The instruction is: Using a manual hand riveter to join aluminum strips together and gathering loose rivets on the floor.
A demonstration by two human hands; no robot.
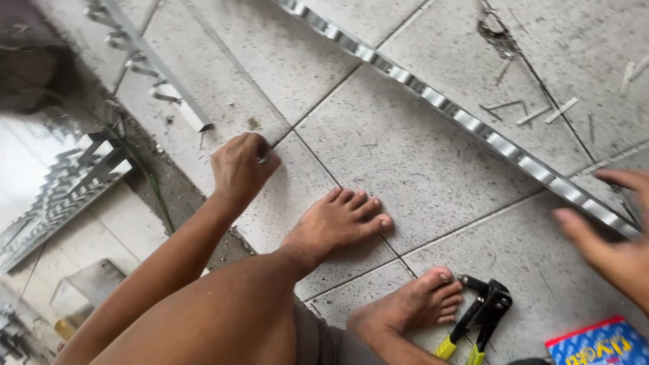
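Floor (419, 155): grey speckled tiles, dark grout lines, metal offcuts scattered top right. Long shiny aluminium strip (466, 122) runs diagonally across the floor, upper middle to right edge. Shorter aluminium profile (162, 74) lies top left, next to stacked metal sections (81, 169). 2 bare feet flat on the tiles. Left hand (240, 165) down on the floor, fingers curled together around something small, can't tell what. Right hand (608, 230) blurred, fingers spread, just beside the strip's lower end. Black riveter with yellow grips (476, 318) by the right foot; blue-red box (598, 345) near it.
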